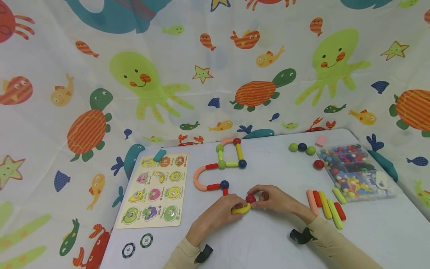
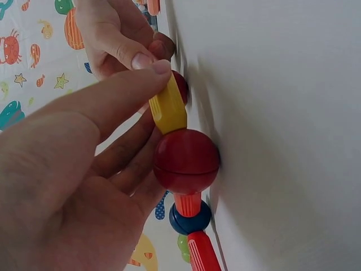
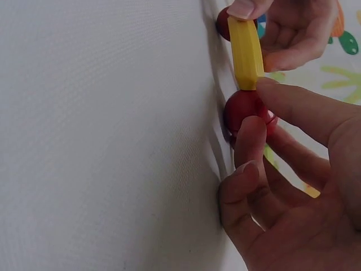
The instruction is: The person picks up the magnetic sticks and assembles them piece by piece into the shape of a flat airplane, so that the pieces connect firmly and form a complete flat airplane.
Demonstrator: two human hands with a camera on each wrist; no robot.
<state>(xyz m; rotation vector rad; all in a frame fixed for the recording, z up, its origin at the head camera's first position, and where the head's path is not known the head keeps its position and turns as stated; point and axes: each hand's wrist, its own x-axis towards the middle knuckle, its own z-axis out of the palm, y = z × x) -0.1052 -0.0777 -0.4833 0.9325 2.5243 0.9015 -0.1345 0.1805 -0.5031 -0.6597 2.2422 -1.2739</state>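
Observation:
My left hand (image 1: 221,210) pinches a yellow curved magnetic rod (image 1: 242,210) between thumb and fingers, low over the table. At one end the rod meets a red ball (image 1: 250,198), which my right hand (image 1: 273,198) holds with thumb and fingertips. In the left wrist view, the rod's near end touches a second red ball (image 2: 186,161). From that ball a short red rod (image 2: 188,204) leads to a blue ball (image 2: 190,219). These belong to a chain with a salmon curved rod (image 1: 199,178) and a closed loop with a green ball (image 1: 222,164).
Loose rods (image 1: 325,205) lie right of my right hand, beside a clear compartment box (image 1: 364,198) of beads. Green and blue balls (image 1: 302,147) and a red ball (image 1: 318,164) sit behind. Left are a fruit puzzle board (image 1: 152,222), a teal block (image 1: 159,155) and two chips (image 1: 146,240).

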